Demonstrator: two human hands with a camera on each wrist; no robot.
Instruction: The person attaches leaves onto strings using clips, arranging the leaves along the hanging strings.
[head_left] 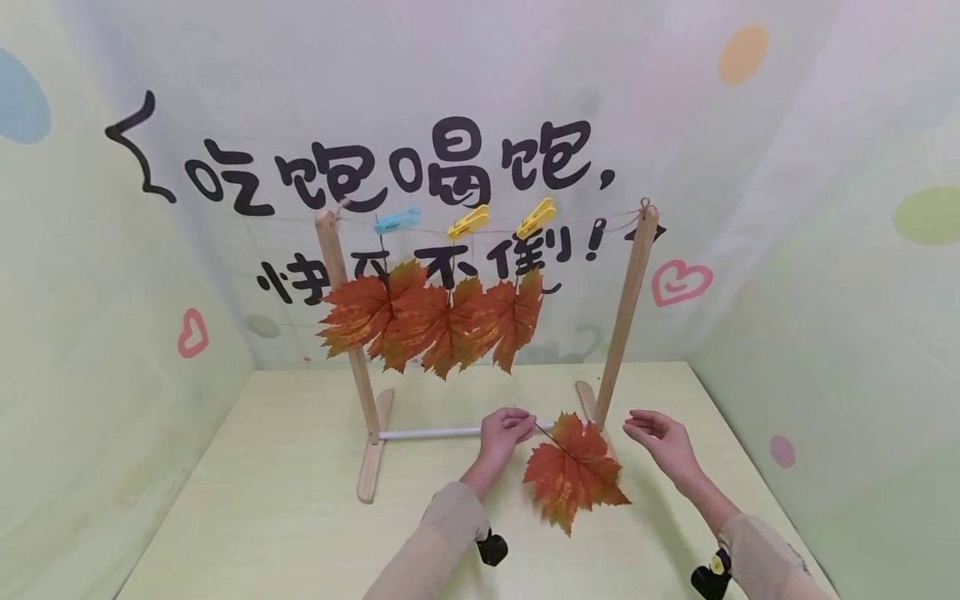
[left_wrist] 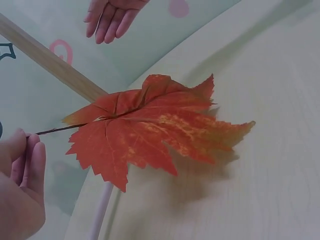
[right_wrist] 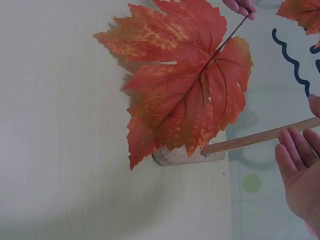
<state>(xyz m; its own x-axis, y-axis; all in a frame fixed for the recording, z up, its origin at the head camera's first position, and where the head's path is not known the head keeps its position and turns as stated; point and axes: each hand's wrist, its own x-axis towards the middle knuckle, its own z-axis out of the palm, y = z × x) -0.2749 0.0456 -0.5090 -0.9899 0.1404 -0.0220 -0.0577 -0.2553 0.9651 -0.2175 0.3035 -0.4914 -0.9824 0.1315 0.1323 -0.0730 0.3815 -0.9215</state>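
My left hand [head_left: 507,435] pinches the thin dark stem of a red-orange artificial maple leaf [head_left: 572,471], seen low in front of the rack's right post. In the left wrist view the stem runs from the fingertips to the leaf [left_wrist: 145,120], whose blade spreads out over the table. To the right of the leaf, my right hand [head_left: 663,446] is held up apart from it, fingers relaxed and nothing in them. The right wrist view shows that hand [right_wrist: 302,170] with its palm turned up and fingers loosely extended, near the wooden post.
A wooden rack with a left post [head_left: 348,333] and right post [head_left: 626,317] stands on the pale table [head_left: 247,500]. Its string carries a blue clothespin [head_left: 397,220] and two yellow clothespins [head_left: 468,222], with three similar leaves [head_left: 446,325] hanging below. A white rod [head_left: 431,433] joins the feet.
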